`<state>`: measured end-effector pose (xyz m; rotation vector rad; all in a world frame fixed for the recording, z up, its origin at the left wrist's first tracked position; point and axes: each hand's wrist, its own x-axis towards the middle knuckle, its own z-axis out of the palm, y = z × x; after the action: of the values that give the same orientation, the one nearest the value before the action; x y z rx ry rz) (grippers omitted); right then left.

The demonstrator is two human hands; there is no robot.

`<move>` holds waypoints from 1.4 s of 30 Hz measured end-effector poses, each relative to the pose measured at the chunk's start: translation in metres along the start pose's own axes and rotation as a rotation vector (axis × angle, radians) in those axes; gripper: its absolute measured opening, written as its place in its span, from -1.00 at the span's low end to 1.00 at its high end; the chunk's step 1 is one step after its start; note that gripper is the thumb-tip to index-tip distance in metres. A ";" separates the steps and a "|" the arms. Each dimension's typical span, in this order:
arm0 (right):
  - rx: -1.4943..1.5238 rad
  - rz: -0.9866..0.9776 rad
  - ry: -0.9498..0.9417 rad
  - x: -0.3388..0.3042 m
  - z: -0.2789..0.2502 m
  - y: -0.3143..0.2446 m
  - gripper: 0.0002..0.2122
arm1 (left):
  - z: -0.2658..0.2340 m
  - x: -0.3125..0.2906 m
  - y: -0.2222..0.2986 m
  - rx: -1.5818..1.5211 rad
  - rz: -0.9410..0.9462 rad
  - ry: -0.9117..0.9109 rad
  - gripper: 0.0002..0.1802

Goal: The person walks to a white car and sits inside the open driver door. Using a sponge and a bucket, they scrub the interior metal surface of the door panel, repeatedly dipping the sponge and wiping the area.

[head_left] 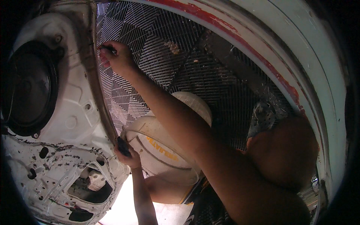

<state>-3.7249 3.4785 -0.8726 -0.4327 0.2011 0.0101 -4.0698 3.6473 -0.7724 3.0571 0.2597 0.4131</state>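
At the left stands a stripped white car door (75,101) with its inner metal bare. My right hand (119,59) reaches far across to the upper part of the door's edge, its fingers closed on a small dark thing (109,48) that I cannot make out. Lower down, next to the same edge, my left hand (130,159) is closed round a dark, oblong block (123,146). Part of the block is hidden by the fingers. Below my right forearm, a whitish bucket (165,144) with yellow lettering lies close to my left hand.
A round black speaker (32,88) sits in the door, with ragged openings (90,185) below it. Ribbed floor tiles (153,48) with crumbs of debris cover the ground. The curved body sill (270,71), with worn red paint, bounds the right side. A grey perforated shoe (261,115) is near it.
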 end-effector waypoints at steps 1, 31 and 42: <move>-0.016 0.040 -0.008 -0.004 0.002 -0.002 -0.89 | -0.002 -0.002 -0.003 0.014 -0.009 0.002 -0.24; -0.230 -0.122 0.202 -0.011 -0.005 0.015 -0.90 | -0.012 -0.007 -0.001 -0.041 0.042 0.016 -0.47; -0.359 -0.314 0.605 -0.015 0.071 0.023 -0.90 | -0.002 0.000 0.001 0.066 0.060 0.030 -0.19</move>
<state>-3.7275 3.5291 -0.8163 -0.8164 0.7312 -0.4027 -4.0702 3.6467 -0.7701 3.1314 0.1873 0.4630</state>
